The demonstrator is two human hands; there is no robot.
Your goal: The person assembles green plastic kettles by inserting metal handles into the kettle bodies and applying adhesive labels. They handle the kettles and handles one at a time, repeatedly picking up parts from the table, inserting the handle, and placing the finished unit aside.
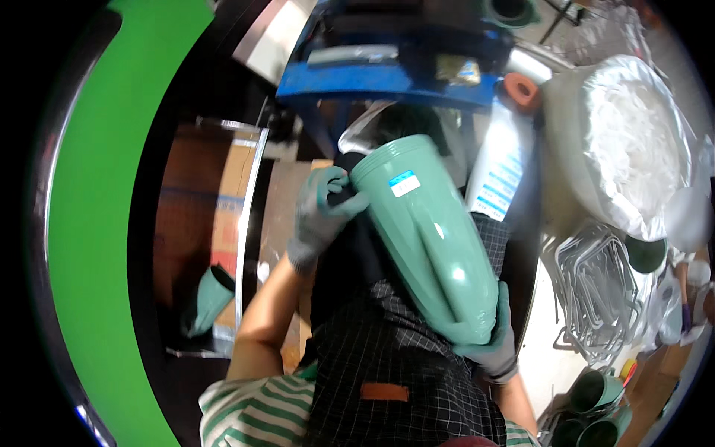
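A long, glossy green plastic vessel (436,238) lies slanted across my lap, its ringed rim toward the far left and its rounded end toward the near right. A small blue-and-white sticker (404,183) is on its side below the rim. My right hand (494,346), in a grey-green glove, cups the rounded end; part of it is hidden beneath. At the rim's left side is my left hand (325,210), gloved alike, its fingers curled but apart and one digit touching the vessel. Right of the vessel, a white strip of blue-printed stickers (499,175) lies over my leg.
A blue stand (357,80) is ahead, with a brown-orange ring (521,91) at its right. To the right are a lined sack (633,141), bent wire pieces (596,290) and green vessels (596,391). A box (242,223) at left contains another green piece (212,298).
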